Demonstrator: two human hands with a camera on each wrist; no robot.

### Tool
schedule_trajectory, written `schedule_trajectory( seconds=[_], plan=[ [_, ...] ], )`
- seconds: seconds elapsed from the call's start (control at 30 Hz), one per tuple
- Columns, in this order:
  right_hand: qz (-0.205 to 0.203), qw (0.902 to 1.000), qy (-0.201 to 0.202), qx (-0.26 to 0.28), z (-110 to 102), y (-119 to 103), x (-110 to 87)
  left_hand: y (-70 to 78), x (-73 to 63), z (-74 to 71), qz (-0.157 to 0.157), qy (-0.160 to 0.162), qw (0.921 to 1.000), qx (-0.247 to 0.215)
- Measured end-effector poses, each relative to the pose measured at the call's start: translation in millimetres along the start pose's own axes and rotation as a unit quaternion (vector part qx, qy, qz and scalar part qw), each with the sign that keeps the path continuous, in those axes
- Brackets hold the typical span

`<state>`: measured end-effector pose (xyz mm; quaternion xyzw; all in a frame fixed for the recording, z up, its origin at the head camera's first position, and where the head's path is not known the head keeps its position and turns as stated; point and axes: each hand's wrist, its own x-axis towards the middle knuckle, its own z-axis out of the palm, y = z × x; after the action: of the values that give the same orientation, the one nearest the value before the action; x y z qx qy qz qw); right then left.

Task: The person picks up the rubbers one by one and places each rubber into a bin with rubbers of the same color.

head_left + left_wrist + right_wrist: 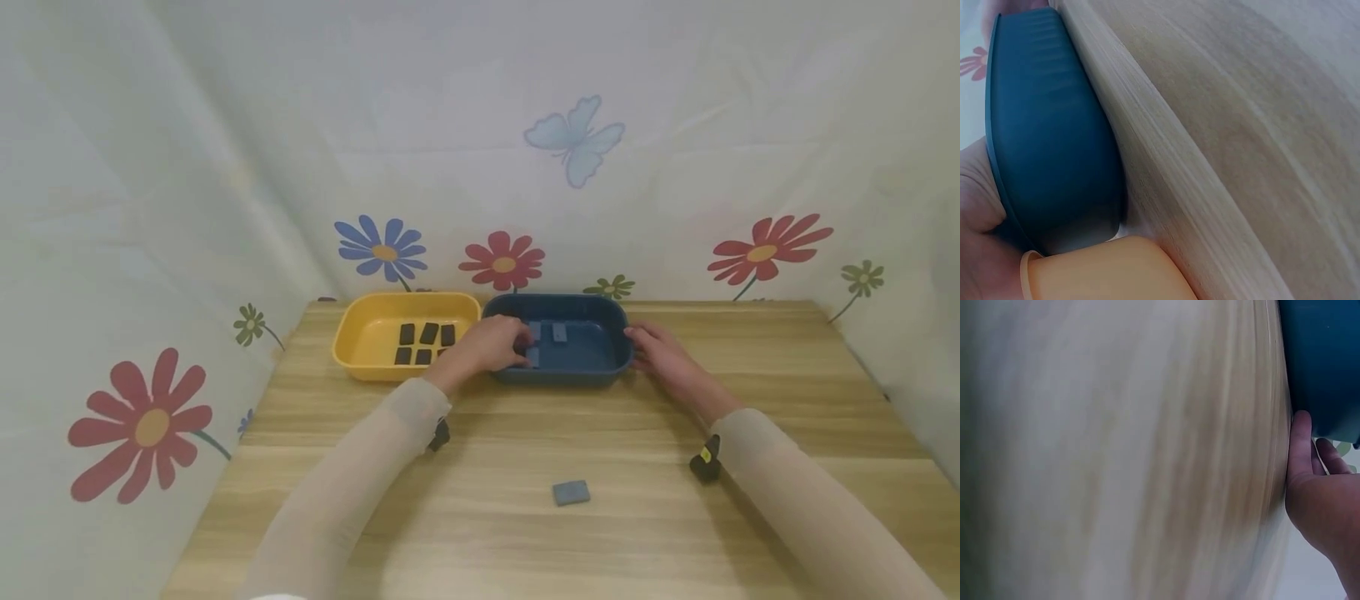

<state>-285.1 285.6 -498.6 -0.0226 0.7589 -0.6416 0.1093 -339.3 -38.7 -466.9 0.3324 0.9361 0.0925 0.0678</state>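
Note:
In the head view my left hand reaches over the left rim of the dark blue tray, its thumb and fingertips down inside. Beside the fingertips lie a grey-blue tile and, nearer the front, another grey-blue tile. I cannot tell whether the left fingers grip a tile. A third grey-blue tile lies farther right in the tray. My right hand rests at the tray's right end; in the right wrist view its straight fingers touch the outer wall, low by the tabletop.
A yellow tray stands against the blue tray's left side, with several black tiles in two rows. One loose grey-blue tile lies on the wooden table toward the front. A flower-printed curtain hangs behind the table.

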Motion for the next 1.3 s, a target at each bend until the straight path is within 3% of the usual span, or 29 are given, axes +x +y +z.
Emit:
schedule_trajectory(
  seconds=[1.3],
  plan=[
    [0.000, 1.0000, 0.006, -0.005, 1.1, 0.7, -2.3, 7.5, -1.4, -1.6, -0.027, 0.002, 0.9996, 0.009]
  ],
)
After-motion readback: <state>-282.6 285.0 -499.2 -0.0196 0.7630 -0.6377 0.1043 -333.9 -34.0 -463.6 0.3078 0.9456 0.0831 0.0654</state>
